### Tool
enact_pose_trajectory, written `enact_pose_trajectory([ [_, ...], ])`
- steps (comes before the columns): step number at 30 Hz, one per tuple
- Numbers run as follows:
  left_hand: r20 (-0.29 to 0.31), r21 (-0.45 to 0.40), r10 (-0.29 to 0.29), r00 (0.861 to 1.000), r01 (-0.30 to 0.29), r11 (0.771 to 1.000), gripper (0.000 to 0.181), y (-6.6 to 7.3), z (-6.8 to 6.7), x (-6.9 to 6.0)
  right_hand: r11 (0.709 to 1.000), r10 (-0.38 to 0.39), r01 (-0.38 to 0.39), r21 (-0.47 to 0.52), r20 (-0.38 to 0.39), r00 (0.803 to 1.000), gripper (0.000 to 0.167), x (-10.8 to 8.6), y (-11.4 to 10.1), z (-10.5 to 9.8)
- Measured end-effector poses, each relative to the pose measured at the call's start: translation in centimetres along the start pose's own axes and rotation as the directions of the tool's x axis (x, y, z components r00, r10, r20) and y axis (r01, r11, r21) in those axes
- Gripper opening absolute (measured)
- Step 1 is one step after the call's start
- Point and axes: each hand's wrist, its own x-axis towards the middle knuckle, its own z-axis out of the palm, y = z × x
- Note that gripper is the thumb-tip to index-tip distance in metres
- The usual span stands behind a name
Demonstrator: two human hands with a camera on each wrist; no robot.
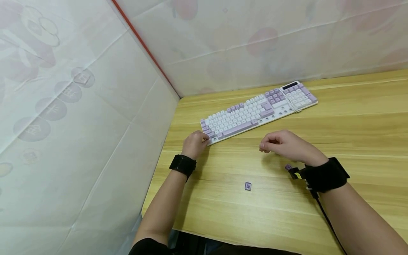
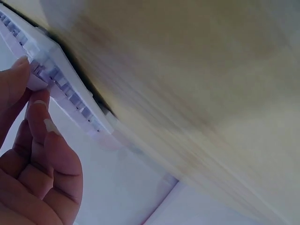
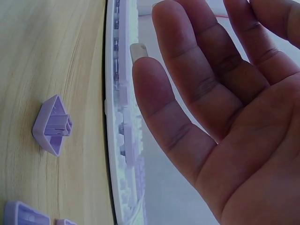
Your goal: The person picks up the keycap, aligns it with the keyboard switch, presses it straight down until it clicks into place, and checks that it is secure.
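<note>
A white and lilac keyboard point(image 1: 237, 129) lies at a slant near the back of the table. At its near left corner my left hand point(image 1: 193, 144) pinches a lilac keycap point(image 2: 37, 82) between thumb and finger, right against the keys. My right hand point(image 1: 285, 144) hovers over the table in front of the keyboard, fingers loosely bent, with nothing seen in them. Below it, a loose lilac keycap point(image 3: 52, 125) lies with its hollow stem side showing. Another purple keycap point(image 1: 248, 186) is on the wood between my forearms.
The wooden table point(image 1: 223, 209) meets a pale printed sheet point(image 1: 95, 117) on the left and at the back. A bundled white cable point(image 1: 289, 101) crosses the keyboard's right part. A black cable point(image 1: 328, 219) trails from my right wrist strap.
</note>
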Motion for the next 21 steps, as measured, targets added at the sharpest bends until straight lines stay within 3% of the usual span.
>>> enact_pose_trajectory([
  [6,-0.055,0.109,0.054,0.997,-0.047,0.993,0.006,0.6,0.3,-0.3,1.0,-0.002,0.002,0.001,-0.004,1.0,0.031,-0.1,0.0,0.0],
  [9,-0.078,0.202,0.139,0.987,-0.121,0.972,0.004,0.9,0.3,-0.6,1.0,-0.012,0.012,-0.003,-0.001,1.0,0.03,-0.1,-0.1,0.1],
  [13,-0.06,0.28,0.22,0.974,-0.195,0.94,0.01,1.3,0.3,-1.3,1.0,-0.015,0.015,-0.024,0.0,1.0,0.029,-0.1,-0.1,0.1],
  [21,0.011,0.262,0.177,0.984,-0.174,0.949,0.021,1.2,0.4,-2.3,0.999,-0.017,0.018,-0.036,0.006,1.0,0.028,-0.1,0.0,0.2],
])
